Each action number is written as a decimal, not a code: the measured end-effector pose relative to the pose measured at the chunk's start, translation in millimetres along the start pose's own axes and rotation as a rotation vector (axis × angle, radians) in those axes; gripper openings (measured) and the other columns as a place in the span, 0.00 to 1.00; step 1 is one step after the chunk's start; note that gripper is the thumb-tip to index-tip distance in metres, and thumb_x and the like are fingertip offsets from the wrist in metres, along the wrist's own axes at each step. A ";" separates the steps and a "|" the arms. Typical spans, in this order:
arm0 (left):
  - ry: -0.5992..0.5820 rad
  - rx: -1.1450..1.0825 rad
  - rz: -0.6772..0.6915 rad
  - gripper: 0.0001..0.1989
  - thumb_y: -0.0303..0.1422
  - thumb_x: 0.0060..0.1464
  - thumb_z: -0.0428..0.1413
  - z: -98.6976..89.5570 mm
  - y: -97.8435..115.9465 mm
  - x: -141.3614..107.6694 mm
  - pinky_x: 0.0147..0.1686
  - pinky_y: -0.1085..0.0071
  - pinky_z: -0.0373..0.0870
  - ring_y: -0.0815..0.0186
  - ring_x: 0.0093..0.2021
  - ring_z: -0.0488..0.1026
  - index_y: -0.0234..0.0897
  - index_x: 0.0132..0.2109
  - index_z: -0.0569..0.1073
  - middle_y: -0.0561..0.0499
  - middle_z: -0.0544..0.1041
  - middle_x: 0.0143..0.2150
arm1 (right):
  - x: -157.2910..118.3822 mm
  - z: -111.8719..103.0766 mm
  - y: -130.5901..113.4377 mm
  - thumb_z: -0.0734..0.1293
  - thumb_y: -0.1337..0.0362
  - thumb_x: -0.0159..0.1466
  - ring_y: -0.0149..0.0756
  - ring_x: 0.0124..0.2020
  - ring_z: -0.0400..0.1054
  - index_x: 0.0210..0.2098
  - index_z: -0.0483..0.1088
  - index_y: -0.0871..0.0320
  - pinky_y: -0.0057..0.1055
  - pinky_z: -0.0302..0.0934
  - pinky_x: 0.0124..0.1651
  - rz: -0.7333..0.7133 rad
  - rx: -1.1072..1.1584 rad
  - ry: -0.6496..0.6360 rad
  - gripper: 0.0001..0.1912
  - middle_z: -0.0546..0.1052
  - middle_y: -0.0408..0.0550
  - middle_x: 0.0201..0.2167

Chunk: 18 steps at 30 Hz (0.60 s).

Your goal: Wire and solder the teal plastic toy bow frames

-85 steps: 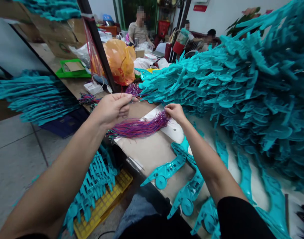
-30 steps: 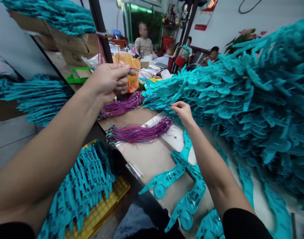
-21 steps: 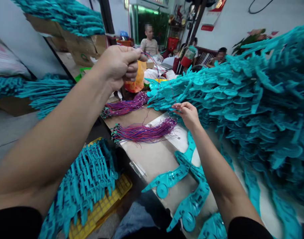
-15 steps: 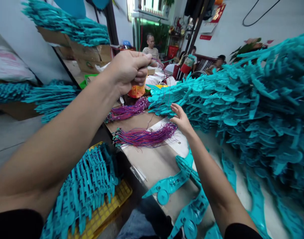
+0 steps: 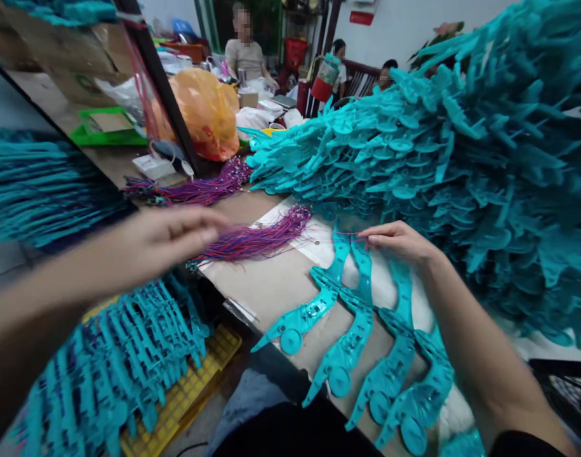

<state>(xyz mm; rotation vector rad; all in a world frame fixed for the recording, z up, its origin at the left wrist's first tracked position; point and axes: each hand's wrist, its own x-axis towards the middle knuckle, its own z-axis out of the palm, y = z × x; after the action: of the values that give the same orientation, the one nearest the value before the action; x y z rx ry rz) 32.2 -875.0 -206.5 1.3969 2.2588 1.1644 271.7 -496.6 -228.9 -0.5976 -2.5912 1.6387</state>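
Between the fingertips of the right grip (image 5: pixel 397 241), a thin red wire (image 5: pixel 341 233) is pinched; the left grip (image 5: pixel 176 238) is blurred, and whether it holds anything cannot be told.
Left of the right grip, the near wire bundle (image 5: pixel 271 238) lies on the tabletop (image 5: pixel 266 282), partly hidden in view by the left grip's fingers; the far wire bundle (image 5: pixel 209 188) lies beyond the left grip; the pinched wire's other end is hard to make out; teal parts (image 5: pixel 313 309) spread on the near side of the right grip, some hidden under the right forearm; the teal pile (image 5: pixel 414 139) rises beyond it, cut off at the right edge.
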 end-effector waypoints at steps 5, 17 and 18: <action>0.023 -0.031 0.099 0.14 0.33 0.63 0.46 140.7 -12.9 -62.9 0.42 0.68 0.73 0.63 0.40 0.77 0.38 0.43 0.76 0.49 0.80 0.40 | 23.1 -37.3 28.1 0.67 0.59 0.61 0.37 0.33 0.70 0.38 0.79 0.60 0.31 0.61 0.37 -0.108 -0.649 0.036 0.13 0.79 0.51 0.35; 0.165 0.138 0.325 0.10 0.22 0.61 0.47 251.0 -6.9 -102.0 0.49 0.58 0.66 0.56 0.51 0.71 0.33 0.45 0.72 0.45 0.78 0.41 | 5.8 17.4 109.8 0.58 0.64 0.67 0.40 0.46 0.67 0.42 0.75 0.56 0.30 0.59 0.41 -0.240 -1.061 0.058 0.14 0.76 0.52 0.40; 0.163 0.133 0.317 0.10 0.22 0.61 0.47 251.1 -7.7 -102.4 0.49 0.59 0.66 0.56 0.51 0.71 0.33 0.45 0.72 0.45 0.78 0.41 | -0.5 17.2 112.5 0.57 0.64 0.68 0.41 0.45 0.67 0.43 0.75 0.56 0.30 0.58 0.40 -0.224 -1.085 0.085 0.15 0.76 0.52 0.40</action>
<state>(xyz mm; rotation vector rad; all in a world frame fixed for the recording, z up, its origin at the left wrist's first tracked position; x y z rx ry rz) 222.4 -836.4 -396.1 1.8270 2.3196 1.2822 303.1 -469.3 -334.8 -0.3153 -3.1293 0.0303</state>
